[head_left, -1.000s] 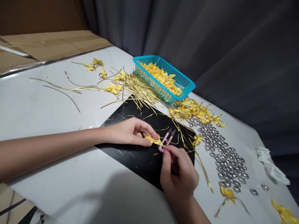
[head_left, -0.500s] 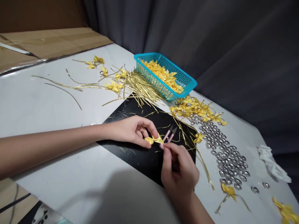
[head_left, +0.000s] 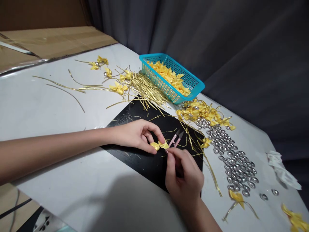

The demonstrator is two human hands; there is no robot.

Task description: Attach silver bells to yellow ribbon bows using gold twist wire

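Observation:
My left hand (head_left: 135,135) pinches a small yellow ribbon bow (head_left: 159,145) over a black mat (head_left: 145,164). My right hand (head_left: 184,178) is closed just right of the bow, fingertips pinched at its edge on something too small to make out. Pink thread snips (head_left: 175,139) lie on the mat right behind my right fingertips.
A teal basket (head_left: 193,84) of yellow bows stands at the back. Gold wire ties (head_left: 142,88) are piled left of it. Finished bows (head_left: 205,112) and several silver beads (head_left: 231,161) spread along the right. Cardboard (head_left: 48,42) lies at the far left; a white scrap (head_left: 282,170) sits far right.
Both hands stay pinched at the bow and have shifted slightly; the bow has turned a little between the fingers. The view has drifted a bit.

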